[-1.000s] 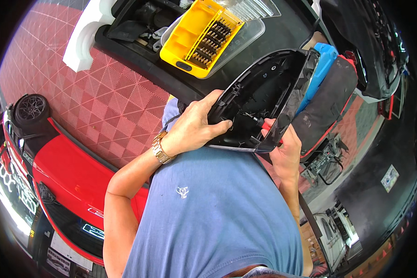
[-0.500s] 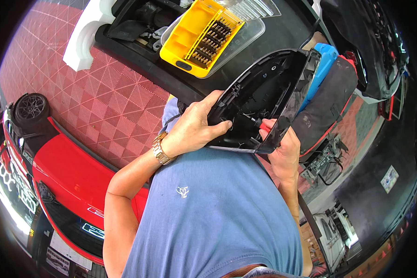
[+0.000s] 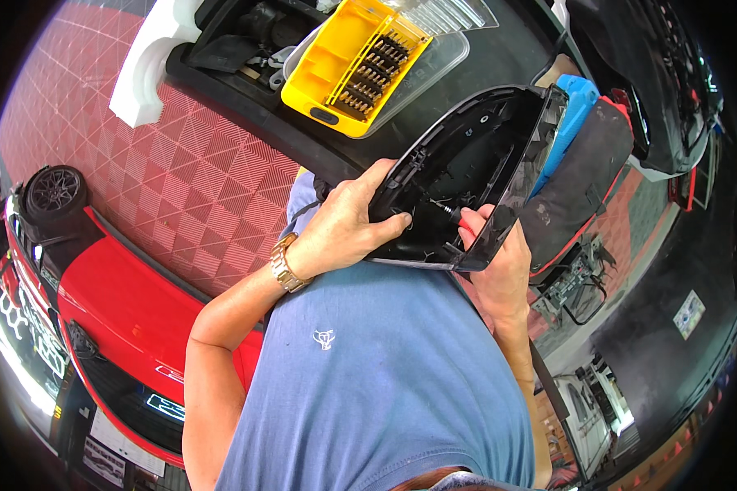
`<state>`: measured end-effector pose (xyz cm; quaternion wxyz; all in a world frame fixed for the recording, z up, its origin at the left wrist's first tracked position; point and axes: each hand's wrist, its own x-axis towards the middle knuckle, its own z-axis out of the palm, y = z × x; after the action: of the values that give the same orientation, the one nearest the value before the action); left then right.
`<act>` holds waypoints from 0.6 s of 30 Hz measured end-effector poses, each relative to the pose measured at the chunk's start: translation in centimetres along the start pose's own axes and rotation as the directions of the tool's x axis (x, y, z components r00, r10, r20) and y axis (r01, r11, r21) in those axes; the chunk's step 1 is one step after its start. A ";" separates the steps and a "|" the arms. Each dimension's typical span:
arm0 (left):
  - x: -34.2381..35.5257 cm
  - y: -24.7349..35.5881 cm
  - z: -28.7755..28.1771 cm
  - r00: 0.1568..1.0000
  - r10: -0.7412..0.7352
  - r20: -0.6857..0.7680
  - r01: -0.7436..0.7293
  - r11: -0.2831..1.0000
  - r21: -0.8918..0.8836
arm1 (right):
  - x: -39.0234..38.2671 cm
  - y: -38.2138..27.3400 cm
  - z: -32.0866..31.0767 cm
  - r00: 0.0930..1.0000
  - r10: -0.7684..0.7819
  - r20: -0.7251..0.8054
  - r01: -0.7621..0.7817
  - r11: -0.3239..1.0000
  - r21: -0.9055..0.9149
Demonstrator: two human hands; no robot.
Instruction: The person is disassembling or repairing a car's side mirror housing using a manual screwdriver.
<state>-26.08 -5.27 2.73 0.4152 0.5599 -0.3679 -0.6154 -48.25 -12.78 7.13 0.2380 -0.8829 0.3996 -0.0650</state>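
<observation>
A hollow black plastic housing (image 3: 467, 151), tapered like a car lamp shell, rests tilted against my front at the bench edge, its open side up. My left hand (image 3: 348, 217), with a metal watch at the wrist, grips its left rim; the thumb reaches inside. Inside the lower right part, my right hand (image 3: 499, 258) has its fingers closed round the red handle of a small screwdriver (image 3: 464, 222). The thin shaft points up and left to the inner wall. Whether the tip sits in a screw is too small to tell.
On the black bench (image 3: 418, 110) lies a yellow bit case (image 3: 315, 65) with several bits. Beyond the housing are a blue tool (image 3: 573, 110) and a dark padded bag (image 3: 569, 184). White foam (image 3: 143, 82) stands far left. A red car (image 3: 131, 295) is on the left.
My right fingers have shifted on the screwdriver handle and now cover more of it. My left hand and the housing have hardly moved.
</observation>
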 end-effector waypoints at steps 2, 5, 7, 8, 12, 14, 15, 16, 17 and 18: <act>0.0 0.1 -0.1 1.000 0.011 0.003 -0.011 1.000 0.011 | 0.2 -0.2 -0.2 0.999 -0.045 0.029 0.046 0.997 -0.068; -0.1 0.2 -0.1 1.000 0.011 0.020 -0.012 1.000 0.014 | 0.2 -0.4 -0.2 0.998 -0.053 0.035 0.054 0.998 -0.033; -0.2 -0.2 0.0 0.999 0.036 0.012 -0.036 0.999 0.025 | -0.1 -0.5 -0.1 0.973 0.199 0.114 -0.223 0.932 0.284; -0.2 -0.4 0.0 0.998 0.062 0.005 -0.062 0.997 0.037 | -0.1 -0.6 -0.1 0.974 0.197 0.115 -0.222 0.933 0.284; -0.2 -0.2 -0.1 0.999 0.050 -0.008 -0.050 0.997 0.055 | 0.5 -1.0 -0.8 0.905 0.362 0.223 -0.425 0.789 0.444; -0.2 -0.1 -0.1 1.000 0.016 -0.002 -0.016 0.998 0.067 | 1.1 -0.2 -1.4 0.984 0.117 0.138 -0.140 0.975 0.173; -0.3 0.0 -0.2 1.000 0.016 -0.002 -0.016 0.998 0.066 | 1.1 -0.2 -1.3 0.984 0.117 0.138 -0.140 0.975 0.172; -0.2 0.1 -0.2 1.000 0.003 -0.007 -0.002 0.998 0.064 | 0.9 -0.1 -1.1 0.990 0.064 0.124 -0.072 0.995 0.062; -0.2 0.2 -0.1 1.000 -0.011 -0.012 0.011 0.998 0.062 | 0.7 0.0 -0.8 0.993 0.009 0.115 -0.004 0.999 -0.050; -0.3 0.2 -0.1 1.000 -0.011 -0.012 0.011 0.998 0.062 | 0.5 -0.2 -0.5 0.995 -0.011 0.100 0.017 0.998 -0.064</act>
<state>-25.99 -5.10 2.99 0.3965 0.5780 -0.3812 -0.6028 -47.94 -13.19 7.64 0.2283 -0.8950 0.3831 -0.0095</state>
